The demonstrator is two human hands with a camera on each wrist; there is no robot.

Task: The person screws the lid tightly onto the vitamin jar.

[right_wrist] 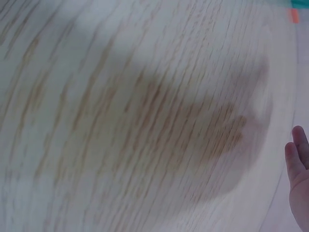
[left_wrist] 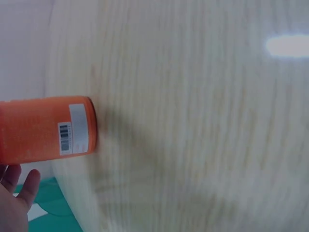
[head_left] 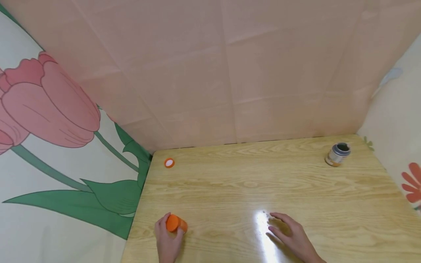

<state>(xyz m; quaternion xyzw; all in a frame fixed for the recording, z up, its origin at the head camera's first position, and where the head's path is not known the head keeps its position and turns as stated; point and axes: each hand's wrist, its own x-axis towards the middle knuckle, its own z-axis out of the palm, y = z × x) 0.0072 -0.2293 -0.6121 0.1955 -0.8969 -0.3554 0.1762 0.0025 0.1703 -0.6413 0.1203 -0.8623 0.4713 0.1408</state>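
Note:
An orange canister (head_left: 177,223) stands at the front left of the wooden table, its flat round orange end facing up. My left hand (head_left: 168,236) holds it, fingers on the far left side and thumb on the near right. In the left wrist view the canister (left_wrist: 48,129) shows a white barcode label close to the tabletop, and part of the left hand (left_wrist: 17,195) is at its side. My right hand (head_left: 292,233) hovers over the table right of centre, fingers spread and holding nothing. Only some fingers of the right hand (right_wrist: 298,169) show in the right wrist view.
A small round orange lid (head_left: 169,163) with a white inside lies at the back left of the table (head_left: 230,175). A jar (head_left: 337,155) with a blue rim and dark mouth stands at the back right. A pinkish cloth (head_left: 230,73) hangs behind the table; flower-patterned walls flank it.

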